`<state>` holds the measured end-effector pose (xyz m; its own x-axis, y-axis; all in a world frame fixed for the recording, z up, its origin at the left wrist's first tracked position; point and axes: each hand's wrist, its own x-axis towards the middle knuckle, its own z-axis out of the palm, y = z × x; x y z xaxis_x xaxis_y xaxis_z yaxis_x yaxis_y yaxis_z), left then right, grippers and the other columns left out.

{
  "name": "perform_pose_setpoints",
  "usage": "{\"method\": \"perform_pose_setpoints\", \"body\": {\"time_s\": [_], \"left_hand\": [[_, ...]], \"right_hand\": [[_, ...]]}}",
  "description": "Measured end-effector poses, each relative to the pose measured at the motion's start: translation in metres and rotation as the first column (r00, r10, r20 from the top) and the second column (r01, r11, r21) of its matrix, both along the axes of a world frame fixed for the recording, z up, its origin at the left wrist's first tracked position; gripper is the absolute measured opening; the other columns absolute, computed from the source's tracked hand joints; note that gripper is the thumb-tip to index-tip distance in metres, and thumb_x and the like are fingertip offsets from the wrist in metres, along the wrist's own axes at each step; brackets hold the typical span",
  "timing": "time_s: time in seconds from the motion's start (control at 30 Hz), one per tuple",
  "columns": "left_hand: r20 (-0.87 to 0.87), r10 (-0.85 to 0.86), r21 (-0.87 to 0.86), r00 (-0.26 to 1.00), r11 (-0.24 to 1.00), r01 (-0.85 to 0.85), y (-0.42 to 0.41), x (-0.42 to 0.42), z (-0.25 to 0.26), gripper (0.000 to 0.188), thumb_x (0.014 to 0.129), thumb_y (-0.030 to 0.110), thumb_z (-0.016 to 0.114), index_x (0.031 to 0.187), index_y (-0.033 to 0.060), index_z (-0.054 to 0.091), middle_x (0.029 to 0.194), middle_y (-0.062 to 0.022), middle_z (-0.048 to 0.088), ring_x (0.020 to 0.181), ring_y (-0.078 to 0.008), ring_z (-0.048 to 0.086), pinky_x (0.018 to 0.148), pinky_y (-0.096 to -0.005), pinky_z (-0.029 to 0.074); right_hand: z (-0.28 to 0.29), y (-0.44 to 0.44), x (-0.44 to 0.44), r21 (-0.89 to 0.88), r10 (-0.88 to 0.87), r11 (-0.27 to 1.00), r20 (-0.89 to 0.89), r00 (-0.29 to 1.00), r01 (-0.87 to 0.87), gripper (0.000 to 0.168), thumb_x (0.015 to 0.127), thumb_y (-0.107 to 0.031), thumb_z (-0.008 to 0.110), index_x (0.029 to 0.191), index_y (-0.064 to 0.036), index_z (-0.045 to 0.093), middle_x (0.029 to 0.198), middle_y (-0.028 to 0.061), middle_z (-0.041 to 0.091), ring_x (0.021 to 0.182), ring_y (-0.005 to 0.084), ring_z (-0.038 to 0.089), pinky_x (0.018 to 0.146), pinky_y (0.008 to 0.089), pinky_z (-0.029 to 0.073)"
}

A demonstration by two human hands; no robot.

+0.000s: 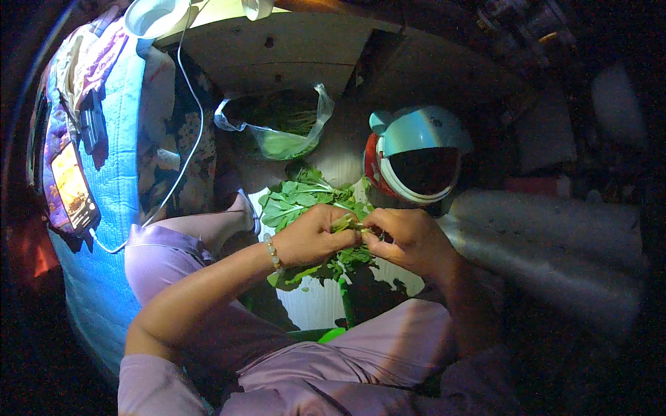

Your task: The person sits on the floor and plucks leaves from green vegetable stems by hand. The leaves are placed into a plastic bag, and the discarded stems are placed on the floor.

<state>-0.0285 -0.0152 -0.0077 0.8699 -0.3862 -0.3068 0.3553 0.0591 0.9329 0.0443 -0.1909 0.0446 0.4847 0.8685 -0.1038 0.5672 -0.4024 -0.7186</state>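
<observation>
My left hand [317,236], with a beaded bracelet at its wrist, grips a small bunch of greens [343,223]. Thumb and fingertips of my right hand [403,239] pinch the end of the same greens, close against the left fingertips. Below and beyond both hands lies a loose pile of leafy green vegetables [294,200] on the pale floor. Farther off, an open clear plastic bag [286,143] holds more greens.
A teal-and-white trash bin [426,140] with a dark opening stands beyond my right hand. On the blue-covered bed [117,145] at the left lie a lit phone [73,184] and its white cable [195,104]. A white bowl [156,18] is at the top left.
</observation>
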Motion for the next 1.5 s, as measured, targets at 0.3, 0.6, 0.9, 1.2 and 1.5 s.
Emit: {"method": "perform_pose_setpoints", "body": {"time_s": [0.3,0.6,0.9,1.2,1.5], "left_hand": [[0.444,-0.032,0.357,0.895,0.923,-0.144,0.006,0.009,0.018,0.015,0.067,0.016,0.053,0.072,0.0020,0.052,0.064,-0.0162,0.052,0.063,-0.0337,0.051,0.056,-0.0401,0.040],[0.760,-0.244,0.517,0.602,0.788,-0.333,0.007,0.007,0.020,0.024,0.056,0.012,0.062,0.076,0.0060,0.049,0.068,-0.0068,0.048,0.060,-0.0258,0.053,0.048,-0.0349,0.042],[0.799,-0.416,0.574,0.434,0.742,-0.345,0.001,0.001,0.018,0.018,0.061,0.017,0.058,0.073,0.0077,0.049,0.066,-0.0047,0.046,0.055,-0.0205,0.050,0.045,-0.0331,0.039],[0.433,-0.092,0.369,0.897,0.926,-0.083,0.007,-0.002,0.009,0.022,0.064,0.010,0.056,0.085,0.0028,0.050,0.074,-0.0161,0.052,0.070,-0.0361,0.052,0.061,-0.0385,0.042],[0.543,-0.199,0.629,0.816,0.740,-0.238,0.018,0.020,0.008,0.027,0.060,0.002,0.058,0.086,0.0089,0.053,0.074,-0.0114,0.048,0.076,-0.0288,0.045,0.066,-0.0365,0.035]], "right_hand": [[-0.007,0.015,-0.009,-0.043,-0.238,0.971,-0.219,0.946,0.234,0.019,0.072,-0.016,0.057,0.071,0.000,0.046,0.058,0.0161,0.050,0.055,0.0299,0.054,0.049,0.0363,0.039],[-0.017,0.018,-0.011,-0.177,-0.340,0.880,-0.883,0.324,0.440,0.023,0.084,-0.025,0.039,0.073,-0.006,0.047,0.052,-0.0047,0.036,0.040,0.0047,0.034,0.042,0.0298,0.045],[-0.016,0.010,-0.014,-0.358,-0.379,0.865,-0.925,-0.010,0.351,0.023,0.081,-0.028,0.042,0.074,-0.007,0.048,0.055,-0.0032,0.035,0.042,0.0044,0.034,0.043,0.0303,0.051],[-0.016,-0.013,0.016,-0.201,-0.651,0.665,-0.628,0.426,0.719,0.018,0.078,-0.023,0.049,0.075,-0.006,0.046,0.063,0.0016,0.042,0.054,0.0110,0.048,0.044,0.0263,0.049],[-0.044,-0.075,0.058,0.108,-0.750,0.659,0.020,0.661,0.744,0.028,0.080,-0.020,0.055,0.102,-0.003,0.052,0.089,0.0131,0.059,0.079,0.0228,0.057,0.070,0.0336,0.045]]}}
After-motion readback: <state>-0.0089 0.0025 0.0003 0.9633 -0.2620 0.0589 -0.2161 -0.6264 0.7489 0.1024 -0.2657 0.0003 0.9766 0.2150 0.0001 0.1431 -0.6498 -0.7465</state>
